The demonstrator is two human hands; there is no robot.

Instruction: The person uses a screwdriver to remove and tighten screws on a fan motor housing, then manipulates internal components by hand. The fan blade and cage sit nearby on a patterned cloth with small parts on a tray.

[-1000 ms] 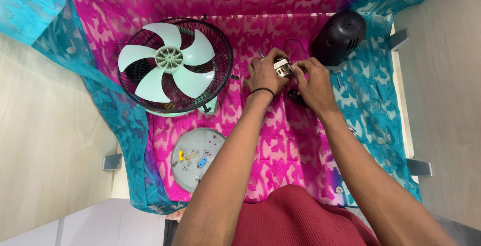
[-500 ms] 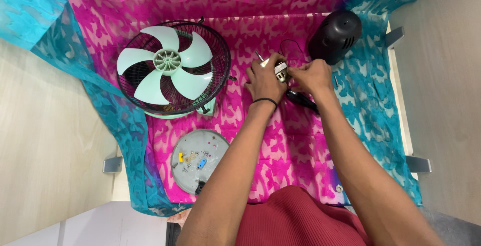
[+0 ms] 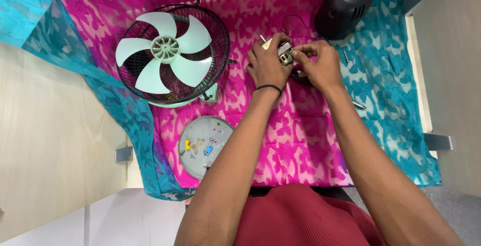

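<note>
Left hand (image 3: 267,63) curled around small metal motor unit with protruding shaft (image 3: 284,53), held above pink-and-teal patterned cloth (image 3: 300,141) on table. Right hand (image 3: 319,65) pinching same unit from opposite side, fingertips pressed together. Black domed plastic housing (image 3: 344,5) near, beyond hands. Pale green fan in black wire cage (image 3: 170,53) well apart, left. Round grey base plate (image 3: 203,145) below fan.

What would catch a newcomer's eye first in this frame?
The pale green fan in its black grille, lying upper left on the pink and blue cloth. To its right, the left hand and right hand together hold a small metal motor. A black housing sits beyond them.
</note>
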